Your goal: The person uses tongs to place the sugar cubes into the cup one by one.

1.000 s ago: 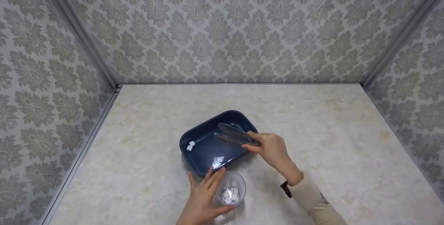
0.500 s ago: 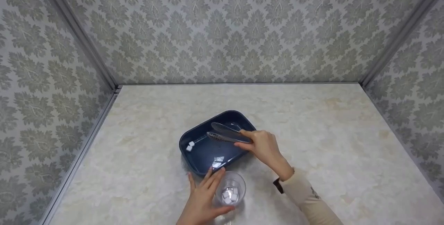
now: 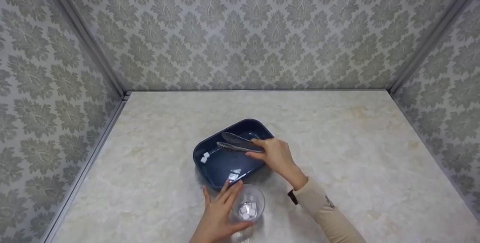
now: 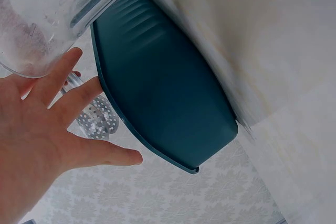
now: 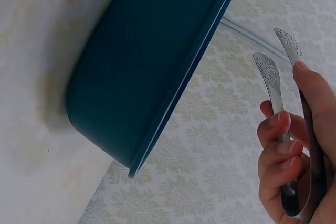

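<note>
Your right hand (image 3: 276, 156) has the metal tongs (image 5: 317, 171), fingers curled round the arms. The tips stand a bit apart, and in the right wrist view you can see they're full of little holes. They're up over the dark blue dish (image 3: 225, 164), above its rim, well apart from the two white cubes (image 3: 204, 159) inside. Those two sit together, close to the dish's left wall in the head view.

Your left hand (image 3: 219, 215) is spread wide, with fingertips at the dish's near rim and the thumb reaching past the near side of the clear cup (image 3: 258, 202). The cup is just beside the dish on your side, and it stands upright with several more cubes (image 3: 245, 213) at the bottom. Can't tell how firmly that hand touches the cup, tbh.

The dish sits at an angle on the pale, marbled desk (image 3: 337, 141), its far end swung off to your right. Leaf-patterned wallpaper (image 3: 255, 29) runs behind it. You've got a cream sleeve (image 3: 317, 198) on the right arm, and a dark band (image 3: 293, 197) pokes out by the cuff.
</note>
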Demonstrator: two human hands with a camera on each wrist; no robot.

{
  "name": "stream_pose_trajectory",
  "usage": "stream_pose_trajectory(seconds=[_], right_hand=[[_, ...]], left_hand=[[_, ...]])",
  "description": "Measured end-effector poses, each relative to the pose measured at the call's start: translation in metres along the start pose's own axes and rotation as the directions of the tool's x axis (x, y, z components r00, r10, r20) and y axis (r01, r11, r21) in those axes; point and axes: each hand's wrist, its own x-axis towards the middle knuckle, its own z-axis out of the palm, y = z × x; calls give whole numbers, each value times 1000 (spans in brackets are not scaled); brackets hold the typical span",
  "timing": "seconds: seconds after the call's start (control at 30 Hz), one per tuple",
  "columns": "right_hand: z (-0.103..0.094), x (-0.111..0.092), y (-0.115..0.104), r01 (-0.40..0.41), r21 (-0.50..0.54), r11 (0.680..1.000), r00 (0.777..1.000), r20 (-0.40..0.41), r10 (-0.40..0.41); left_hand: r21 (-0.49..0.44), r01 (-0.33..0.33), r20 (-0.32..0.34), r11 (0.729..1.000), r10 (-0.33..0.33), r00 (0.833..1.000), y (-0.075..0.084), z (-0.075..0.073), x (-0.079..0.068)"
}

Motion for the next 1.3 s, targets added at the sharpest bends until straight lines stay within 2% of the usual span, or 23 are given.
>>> stream_pose_trajectory(seconds=[0.1, 0.33, 0.57, 0.83, 1.1, 1.3], right_hand=[[2, 2, -1, 8, -2, 1000, 1000, -1, -8], [5, 5, -2, -4, -1, 1000, 1000, 29, 4], [9, 11, -3, -36, -10, 999, 997, 73, 37], [19, 18, -7, 4, -37, 999, 998, 62, -2], [30, 22, -15, 30, -54, 998, 992, 121, -23], [38, 22, -19, 48, -81, 996, 994, 101, -40]], left_hand=[[-7, 5, 5, 1000, -5, 1000, 0, 0, 0], [11, -17, -29, 1000, 18, 999, 1, 0, -1], [4, -12, -15, 1000, 12, 1000, 0, -1, -1], [9, -19, -23, 1000, 20, 1000, 0, 0, -1], [-4, -6, -1, 1000, 6, 1000, 0, -1, -1], [15, -34, -59, 999, 35, 998, 0, 0, -1]])
